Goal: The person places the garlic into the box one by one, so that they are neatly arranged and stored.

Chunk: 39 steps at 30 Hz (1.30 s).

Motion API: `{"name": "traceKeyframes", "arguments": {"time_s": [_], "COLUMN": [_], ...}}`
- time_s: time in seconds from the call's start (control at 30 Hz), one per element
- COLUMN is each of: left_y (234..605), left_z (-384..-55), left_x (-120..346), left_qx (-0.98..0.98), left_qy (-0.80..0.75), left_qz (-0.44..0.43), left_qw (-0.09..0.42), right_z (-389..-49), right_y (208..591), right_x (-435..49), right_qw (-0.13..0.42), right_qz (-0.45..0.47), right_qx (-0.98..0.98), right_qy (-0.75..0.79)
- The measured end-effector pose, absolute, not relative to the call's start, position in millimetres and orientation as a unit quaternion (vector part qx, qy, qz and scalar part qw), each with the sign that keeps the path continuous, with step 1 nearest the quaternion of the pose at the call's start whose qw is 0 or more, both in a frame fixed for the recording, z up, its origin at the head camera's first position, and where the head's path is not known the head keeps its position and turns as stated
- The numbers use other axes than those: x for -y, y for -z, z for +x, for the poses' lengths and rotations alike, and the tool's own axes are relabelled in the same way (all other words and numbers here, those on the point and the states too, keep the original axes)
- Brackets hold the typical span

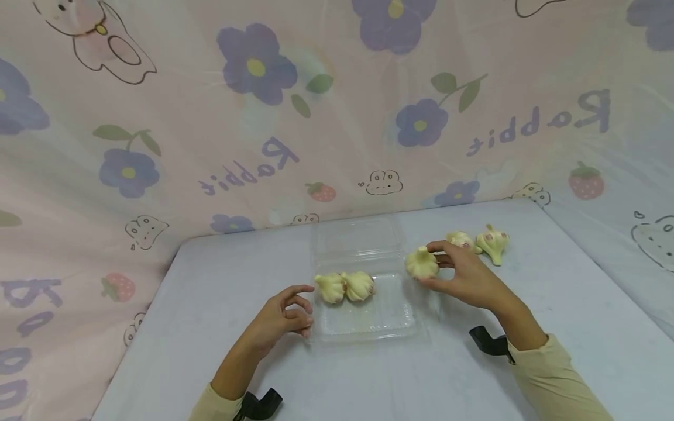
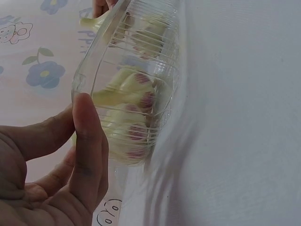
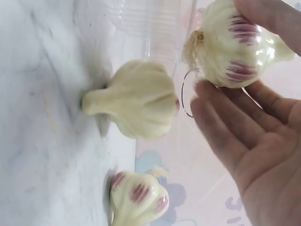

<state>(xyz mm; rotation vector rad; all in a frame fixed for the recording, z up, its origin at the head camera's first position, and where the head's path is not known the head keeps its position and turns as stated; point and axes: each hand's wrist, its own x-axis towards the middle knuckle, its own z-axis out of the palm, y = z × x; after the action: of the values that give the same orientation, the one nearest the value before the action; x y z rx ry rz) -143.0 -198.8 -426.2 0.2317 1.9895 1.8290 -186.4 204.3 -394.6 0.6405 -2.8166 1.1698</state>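
My right hand (image 1: 466, 278) holds a garlic bulb (image 1: 422, 264) between thumb and fingers, above the right edge of a clear plastic container (image 1: 368, 335). In the right wrist view this bulb (image 3: 230, 47) shows purple streaks and a tuft of dry roots. My left hand (image 1: 281, 318) is at the container's left side. The left wrist view shows its fingertips (image 2: 85, 110) pinching the clear rim. Two pale garlic bulbs, a left one (image 1: 331, 289) and a right one (image 1: 359, 286), lie side by side in the container's left part.
Two more garlic bulbs, one (image 1: 492, 243) in plain sight and one (image 1: 461, 240) partly behind my right hand, lie at the table's back right. The container's hinged lid (image 1: 355, 237) lies open toward the printed curtain (image 1: 337, 117). A white cloth covers the table (image 1: 368, 386).
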Motion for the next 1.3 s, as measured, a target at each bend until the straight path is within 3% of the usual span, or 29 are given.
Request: {"name": "traceKeyframes", "arguments": {"time_s": [0.2,1.3], "left_y": [424.9,426.0], "left_z": [-143.4,-141.0], "left_x": [197.1,199.2], "left_qx": [-0.720,-0.721], "left_qy": [-0.655,-0.656], "left_qz": [0.087,0.079], "left_qw": [0.212,0.209], "right_z": [-189.3,-196.2], "right_y": [396.2,410.6], "right_x": [-198.3,-164.7], "right_qw": [0.037,0.020], "right_qz": [0.217,0.252], "right_qx": [0.911,0.906], "right_qy": [-0.350,-0.339]}}
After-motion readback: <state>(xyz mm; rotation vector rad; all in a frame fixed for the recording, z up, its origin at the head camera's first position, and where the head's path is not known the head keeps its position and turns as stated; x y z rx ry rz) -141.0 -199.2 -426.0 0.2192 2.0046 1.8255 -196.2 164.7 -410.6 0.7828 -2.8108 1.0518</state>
